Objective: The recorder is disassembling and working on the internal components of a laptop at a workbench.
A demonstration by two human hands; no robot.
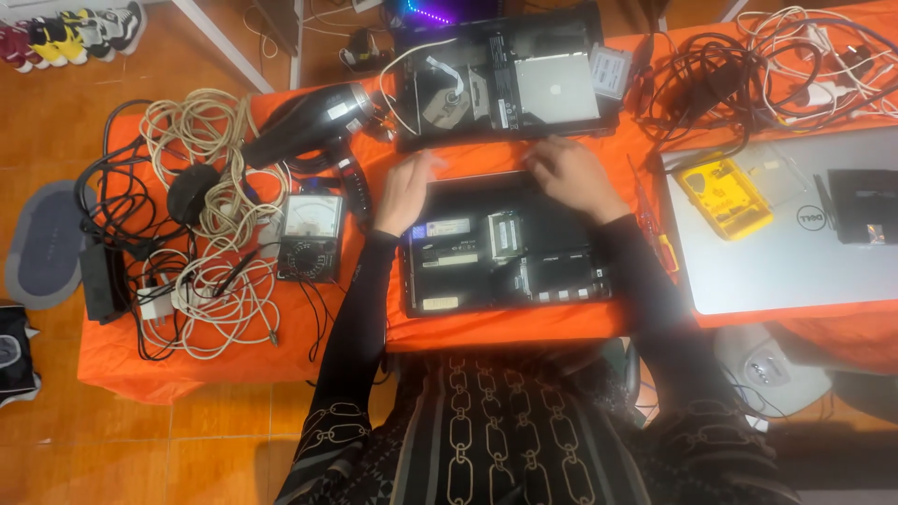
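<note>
Both hands rest on the far edge of a black rectangular laptop base lying underside up, its cover off and boards and memory modules bare: left hand open at the corner, right hand flat, fingers spread. The laptop base sits mid-bench on the orange-covered bench, near the person.

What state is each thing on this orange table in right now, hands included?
Black laptop: upside down, bottom cover off, boards exposed.
Second opened laptop: insides exposed, lying behind the first.
Silver laptop: lid closed.
Yellow case: lying on the silver laptop.
Hair dryer: lying on its side.
Analog multimeter: lying face up.
Left hand: open, at the black laptop's far edge.
Right hand: resting on that edge.
</note>
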